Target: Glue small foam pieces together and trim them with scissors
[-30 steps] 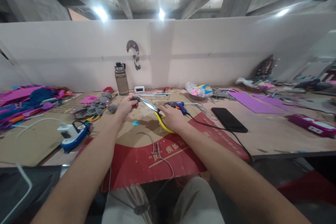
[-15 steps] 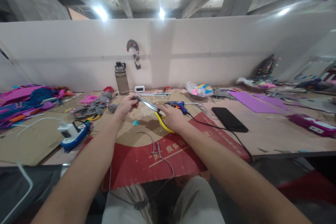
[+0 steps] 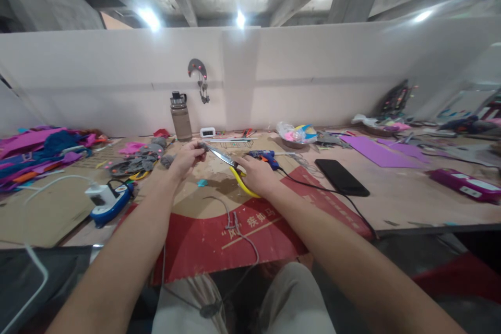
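Observation:
Yellow-handled scissors are in my right hand, its fingers wrapped round the handle. Their blades point up and left to a small grey felt piece. My left hand pinches that piece at the blade tips; its exact shape is too small to make out. Below the hands, a grey cord lies across the red printed part of the cardboard sheet and trails down to my lap. A small blue felt piece rests between my forearms. Just beyond my right hand lies a blue glue gun.
Left are a blue power strip, grey felt pieces and a colourful felt pile. A bottle stands near the wall. On the right lie a black phone, purple felt and a magenta device.
Hardly anything differs. Both hands keep their places with the scissors at the grey felt piece; the whole view has shifted very slightly.

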Action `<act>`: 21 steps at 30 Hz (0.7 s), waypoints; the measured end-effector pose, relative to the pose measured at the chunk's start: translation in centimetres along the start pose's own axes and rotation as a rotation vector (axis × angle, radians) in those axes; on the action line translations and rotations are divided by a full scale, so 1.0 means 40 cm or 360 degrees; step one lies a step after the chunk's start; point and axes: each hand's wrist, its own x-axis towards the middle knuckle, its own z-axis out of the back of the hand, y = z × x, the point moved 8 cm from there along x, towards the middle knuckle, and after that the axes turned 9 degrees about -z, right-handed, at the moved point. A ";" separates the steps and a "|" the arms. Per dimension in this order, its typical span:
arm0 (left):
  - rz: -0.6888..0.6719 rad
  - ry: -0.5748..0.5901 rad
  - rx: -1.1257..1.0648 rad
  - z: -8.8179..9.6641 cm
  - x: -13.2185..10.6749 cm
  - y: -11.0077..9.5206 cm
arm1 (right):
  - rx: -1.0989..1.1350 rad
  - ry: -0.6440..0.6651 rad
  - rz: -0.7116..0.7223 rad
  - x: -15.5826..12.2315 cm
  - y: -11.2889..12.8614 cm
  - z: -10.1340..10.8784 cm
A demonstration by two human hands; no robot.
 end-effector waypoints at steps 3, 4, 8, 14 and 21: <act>-0.0005 0.0023 -0.0006 0.001 0.002 0.002 | 0.0014 -0.0003 -0.0001 0.001 0.001 -0.001; -0.0001 0.0027 -0.0003 0.002 0.003 0.003 | 0.0015 -0.0002 0.0001 0.001 0.002 -0.001; -0.0025 0.0044 0.0075 0.009 0.008 0.002 | 0.0020 -0.0009 0.0021 0.001 0.004 0.002; -0.0041 0.0061 0.0098 0.010 0.009 -0.001 | 0.0023 0.0011 0.0025 -0.002 0.004 0.006; 0.0008 0.0064 -0.0008 0.002 0.003 -0.002 | 0.0051 -0.0020 0.0021 -0.001 0.003 0.005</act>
